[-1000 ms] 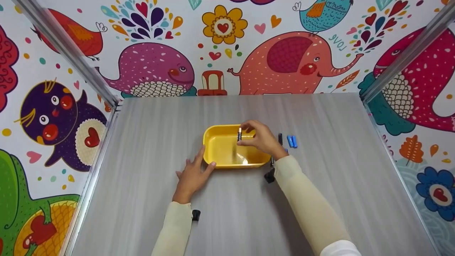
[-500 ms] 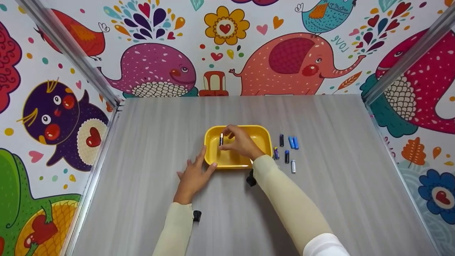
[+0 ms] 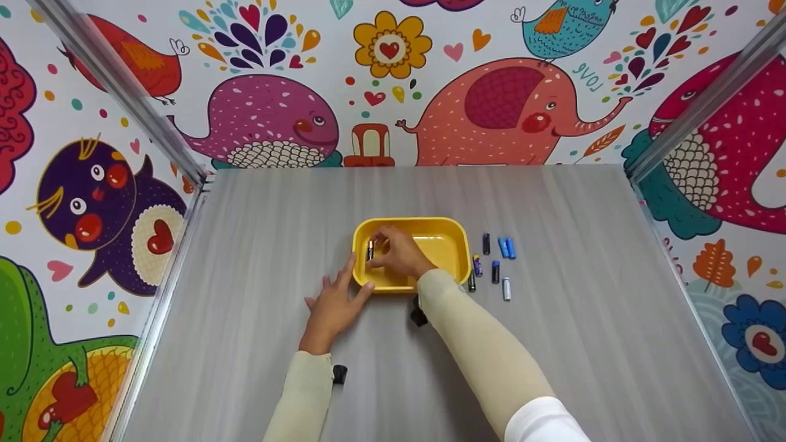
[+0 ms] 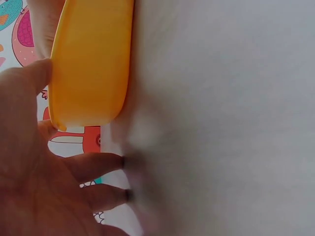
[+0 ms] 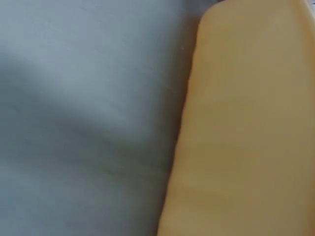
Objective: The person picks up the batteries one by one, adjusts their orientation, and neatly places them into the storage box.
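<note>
A yellow plastic tray (image 3: 442,252) stands on the table in the head view. Inside its left end, my right hand (image 3: 402,253) pinches a dark battery (image 3: 369,250) with a pale end between thumb and fingers, low near the tray floor. My left hand (image 3: 333,310) rests at the tray's front left corner, thumb and index finger touching the rim, other fingers spread. The left wrist view shows that thumb (image 4: 42,73) against the tray's side (image 4: 91,64). In the right wrist view only the tray's outer wall (image 5: 241,123) and table appear; the right hand is hidden there.
Several loose batteries lie right of the tray: a black one (image 3: 486,244), two blue ones side by side (image 3: 507,247), a purple and yellow one (image 3: 478,266), a black and blue one (image 3: 495,272) and a silver one (image 3: 506,289). Patterned walls (image 3: 270,123) enclose the table.
My right hand has carried the battery leftward across the tray and lowered it at the left end. The loose batteries have come into fuller view. My left hand has stayed at the corner.
</note>
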{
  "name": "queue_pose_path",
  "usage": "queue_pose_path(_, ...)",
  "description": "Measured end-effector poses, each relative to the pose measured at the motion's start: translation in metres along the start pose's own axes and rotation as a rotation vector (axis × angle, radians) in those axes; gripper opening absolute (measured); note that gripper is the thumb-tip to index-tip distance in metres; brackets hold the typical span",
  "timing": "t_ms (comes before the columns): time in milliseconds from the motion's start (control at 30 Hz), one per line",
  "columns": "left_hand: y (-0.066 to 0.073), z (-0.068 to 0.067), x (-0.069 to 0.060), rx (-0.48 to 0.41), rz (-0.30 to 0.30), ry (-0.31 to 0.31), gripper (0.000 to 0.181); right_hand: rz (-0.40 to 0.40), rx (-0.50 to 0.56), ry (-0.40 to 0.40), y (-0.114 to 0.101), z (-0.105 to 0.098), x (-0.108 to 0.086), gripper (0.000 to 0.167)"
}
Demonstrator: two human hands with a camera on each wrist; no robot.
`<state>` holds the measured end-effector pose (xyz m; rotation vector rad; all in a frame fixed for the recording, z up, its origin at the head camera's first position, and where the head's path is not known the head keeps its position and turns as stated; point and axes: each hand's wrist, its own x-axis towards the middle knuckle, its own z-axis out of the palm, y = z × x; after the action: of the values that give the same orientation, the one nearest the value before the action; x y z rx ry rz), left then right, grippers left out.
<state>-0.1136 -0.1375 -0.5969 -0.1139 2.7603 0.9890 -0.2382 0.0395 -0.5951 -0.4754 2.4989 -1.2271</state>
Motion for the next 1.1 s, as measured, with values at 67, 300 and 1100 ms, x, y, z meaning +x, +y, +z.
queue_pose_path(67, 0.0, 0.0, 0.0, -0.002, -0.001, -0.002, 0.08, 0.024, -0.005, -0.004, -0.001, 0.003, 0.001, 0.046)
queue_pose_path(300, -0.001, 0.001, 0.0, -0.006, 0.006, 0.002, 0.08, 0.092, -0.035, -0.006, 0.001, 0.011, 0.001, 0.043)
queue_pose_path(1100, -0.001, 0.001, 0.0, -0.006, -0.001, -0.003, 0.081, 0.047, -0.215, -0.012, 0.006, 0.017, -0.001, 0.053)
